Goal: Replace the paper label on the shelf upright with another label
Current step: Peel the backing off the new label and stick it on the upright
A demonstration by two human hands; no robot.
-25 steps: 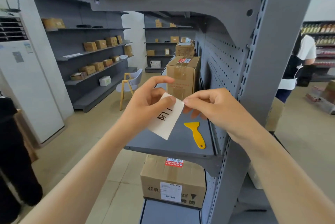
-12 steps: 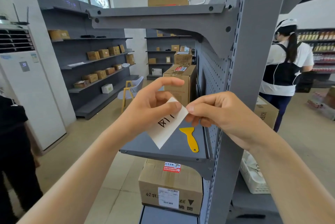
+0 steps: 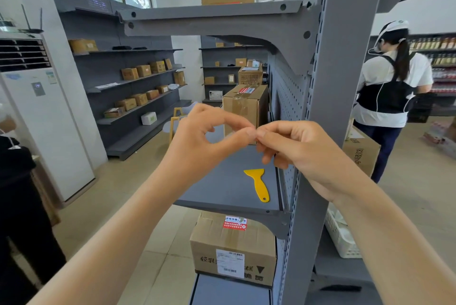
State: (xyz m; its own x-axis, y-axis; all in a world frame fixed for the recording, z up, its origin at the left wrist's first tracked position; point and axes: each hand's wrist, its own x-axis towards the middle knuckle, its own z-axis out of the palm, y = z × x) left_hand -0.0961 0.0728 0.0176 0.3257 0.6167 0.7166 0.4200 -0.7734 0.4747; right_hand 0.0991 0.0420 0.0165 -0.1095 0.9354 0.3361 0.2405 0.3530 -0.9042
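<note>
Left hand [image 3: 197,147] and right hand [image 3: 296,149] pinch fingertips together at centre frame on what looks like a thin, edge-on paper label; barely visible. Likely peeling its backing. Next: press it onto the grey steel shelf upright [image 3: 328,107] at 3 o'clock. Yellow plastic scraper [image 3: 257,182] idle at 6 o'clock.

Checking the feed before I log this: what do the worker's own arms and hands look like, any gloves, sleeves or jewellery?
Both forearms are bare up to the frame edge, with no sleeve in view. The left hand and right hand wear no gloves, and no rings, watch or wristband show. Fingernails look short and unpainted.
</note>
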